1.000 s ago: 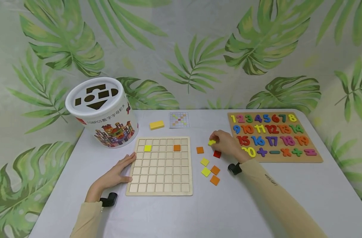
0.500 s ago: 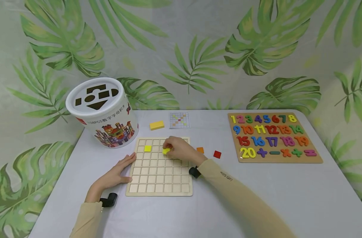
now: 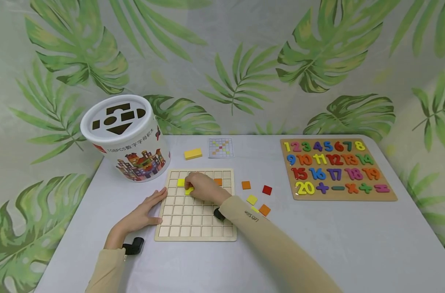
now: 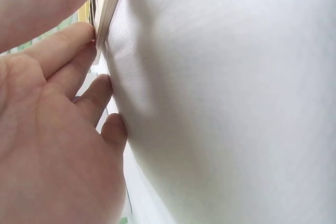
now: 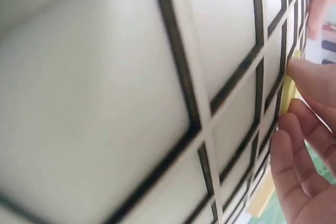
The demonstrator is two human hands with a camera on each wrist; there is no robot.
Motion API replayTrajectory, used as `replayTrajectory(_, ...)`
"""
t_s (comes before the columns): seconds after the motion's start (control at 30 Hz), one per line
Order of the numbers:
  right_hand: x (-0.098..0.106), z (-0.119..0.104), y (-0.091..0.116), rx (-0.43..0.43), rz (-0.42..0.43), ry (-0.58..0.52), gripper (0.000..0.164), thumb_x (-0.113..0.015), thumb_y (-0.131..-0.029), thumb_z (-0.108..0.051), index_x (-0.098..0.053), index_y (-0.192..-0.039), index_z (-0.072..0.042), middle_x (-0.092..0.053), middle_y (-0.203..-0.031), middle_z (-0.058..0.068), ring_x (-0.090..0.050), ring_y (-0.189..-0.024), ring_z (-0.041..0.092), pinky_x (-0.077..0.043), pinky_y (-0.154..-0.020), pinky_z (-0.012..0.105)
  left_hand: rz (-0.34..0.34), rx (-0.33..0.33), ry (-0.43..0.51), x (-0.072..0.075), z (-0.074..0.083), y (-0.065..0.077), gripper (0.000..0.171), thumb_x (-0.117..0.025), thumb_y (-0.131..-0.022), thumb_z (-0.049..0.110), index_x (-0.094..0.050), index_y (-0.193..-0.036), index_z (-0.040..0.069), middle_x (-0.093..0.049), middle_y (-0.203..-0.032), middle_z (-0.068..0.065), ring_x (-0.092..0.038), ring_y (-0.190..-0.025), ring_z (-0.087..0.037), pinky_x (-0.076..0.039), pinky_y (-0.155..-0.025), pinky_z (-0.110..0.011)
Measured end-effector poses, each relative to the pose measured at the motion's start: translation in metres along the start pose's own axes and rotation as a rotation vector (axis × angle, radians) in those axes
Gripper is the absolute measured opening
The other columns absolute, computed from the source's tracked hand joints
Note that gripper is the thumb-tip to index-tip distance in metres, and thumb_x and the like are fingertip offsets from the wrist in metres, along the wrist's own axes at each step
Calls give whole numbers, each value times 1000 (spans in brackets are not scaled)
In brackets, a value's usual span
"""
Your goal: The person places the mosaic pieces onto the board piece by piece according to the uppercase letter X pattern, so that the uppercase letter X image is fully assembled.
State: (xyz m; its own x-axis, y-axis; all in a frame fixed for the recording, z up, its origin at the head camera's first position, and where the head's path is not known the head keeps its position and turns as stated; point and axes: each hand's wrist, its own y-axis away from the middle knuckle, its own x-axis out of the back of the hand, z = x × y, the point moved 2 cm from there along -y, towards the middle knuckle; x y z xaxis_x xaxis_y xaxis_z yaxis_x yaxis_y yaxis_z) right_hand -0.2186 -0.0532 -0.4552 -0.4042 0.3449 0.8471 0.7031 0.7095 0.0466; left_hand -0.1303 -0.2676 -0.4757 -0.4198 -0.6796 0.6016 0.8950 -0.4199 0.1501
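The thumb and fingers of my right hand [image 3: 206, 189] pinch a yellow square tile [image 3: 188, 191] at the wooden grid board [image 3: 195, 239], in the third row from the top. In the right wrist view the yellow tile [image 5: 287, 94] stands between thumb and fingertips, right at the board's surface. Diagonally up and left of it, another yellow tile lies in a cell [image 3: 180, 182]; an orange tile [image 3: 218, 182] lies farther right, partly behind the hand. My left hand [image 3: 143, 213] rests along the board's left edge, its fingers extended and thumb spread.
Right of the board lie loose tiles: orange [image 3: 246, 185], red [image 3: 267, 190] and yellow [image 3: 251, 199], some partly under the right sleeve. Behind the board are a yellow block [image 3: 193, 154] and a pattern card [image 3: 221, 147]. A bucket [image 3: 134, 146] stands left, a number puzzle [image 3: 339, 194] right.
My right hand has carried the yellow tile from the loose tiles leftward onto the board, then farther left to a cell near the first yellow tile. My left hand has stayed put.
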Motion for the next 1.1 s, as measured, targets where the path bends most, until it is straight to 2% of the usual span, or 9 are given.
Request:
replayTrajectory(0.1,3,0,5,7,5,-17,15,-66,-83,0,-68,-97,-7,-61,-93,0,-52,-83,12,-45,-76,21,4,4,11,1,2,0,82,-73,-78,7,-29,-146,-5,-14,-157,-19,0,-142,-44,2,-112,-60)
replayTrajectory(0.23,20,11,26,-2,38,-104,16,-63,-85,0,-67,-100,-5,-63,-95,1,-54,-85,13,-47,-78,23,9,8,13,0,3,-2,83,-73,-77,4,-29,-146,-6,-14,-157,-19,0,-142,-44,3,-112,-59)
replayTrajectory(0.33,38,30,49,5,74,-193,15,-65,-86,-1,-66,-101,-2,-64,-95,4,-56,-85,14,-48,-77,24,7,11,4,0,3,-2,83,-72,-77,3,-29,-147,-5,-14,-157,-18,0,-142,-42,4,-112,-58)
replayTrajectory(0.43,53,56,73,-1,124,-235,16,-66,-85,1,-66,-100,1,-65,-96,9,-57,-85,17,-51,-75,26,3,5,4,0,2,-1,82,-72,-78,4,-28,-147,-5,-13,-157,-19,1,-142,-43,4,-112,-59)
replayTrajectory(0.53,64,82,96,-63,163,-236,16,-65,-84,2,-66,-101,1,-65,-97,9,-57,-85,19,-51,-73,28,1,4,2,0,1,-1,82,-72,-78,5,-28,-147,-5,-13,-157,-19,1,-142,-43,4,-112,-59)
replayTrajectory(0.67,68,106,118,-109,176,-210,17,-67,-84,3,-65,-101,1,-64,-97,8,-58,-87,23,-52,-73,30,15,-26,16,-1,-1,1,83,-73,-77,9,-29,-147,-5,-14,-157,-18,0,-142,-43,4,-111,-60)
replayTrajectory(0.83,66,115,125,-88,172,-184,21,-69,-81,7,-66,-100,1,-64,-101,8,-57,-92,26,-52,-76,34,36,-87,32,-1,-2,3,82,-72,-78,12,-30,-146,-5,-16,-157,-16,-1,-142,-42,4,-112,-56)
replayTrajectory(1.1,58,113,117,-149,134,-123,22,-66,-78,10,-67,-95,-4,-62,-93,3,-53,-84,20,-49,-80,34,6,-10,9,-1,-2,-1,83,-73,-78,11,-28,-147,-6,-13,-157,-20,1,-142,-44,4,-111,-60)
